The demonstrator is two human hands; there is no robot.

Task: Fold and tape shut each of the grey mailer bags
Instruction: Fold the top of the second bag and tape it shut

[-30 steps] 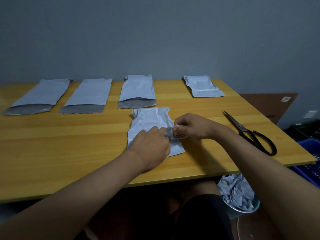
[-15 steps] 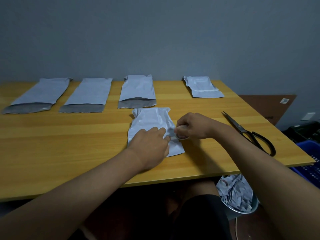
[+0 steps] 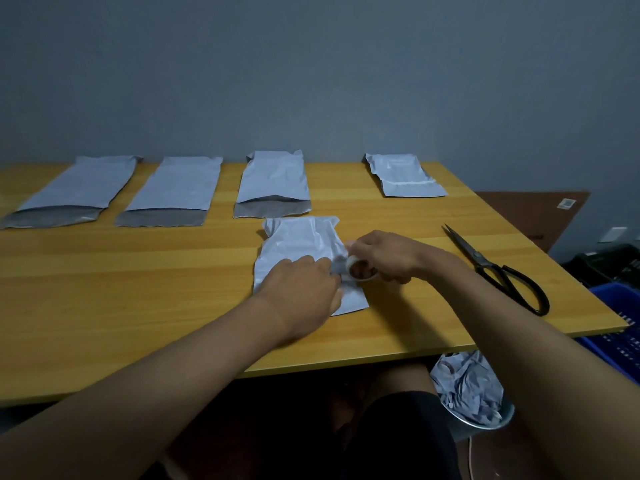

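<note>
Bin [image 3: 485, 419]: nearest to us, below the table's near edge on the right, we see a metal bin full of crumpled grey scraps.
Table [image 3: 138, 306]: a yellow wooden top; everything else lies on it.
Left hand [image 3: 304, 289]: we press it palm down on the near bag, fingers lying fairly flat and pointing toward the tape roll; whether the fingertips pinch the tape end we cannot tell.
Right hand [image 3: 384, 256]: we curl its fingers round the tape roll, holding it just above the bag's right edge.
Tape roll [image 3: 360, 270]: small, pale, its open core facing us, between our two hands and touching both.
Near bag [image 3: 301, 237]: grey, wrinkled, in the middle of the table, partly under our left hand, its far end pinched and flared.
Scissors [image 3: 502, 271]: black-handled, closed, lying to the right of our right forearm, tips pointing away.
Far row: three bags [image 3: 79, 183] [image 3: 180, 185] [image 3: 273, 181] lie side by side at the back left and centre, each with a darker flap toward us.
Folded bag [image 3: 403, 174]: at the back right, apart from the row, shorter, with a pale strip across it.
</note>
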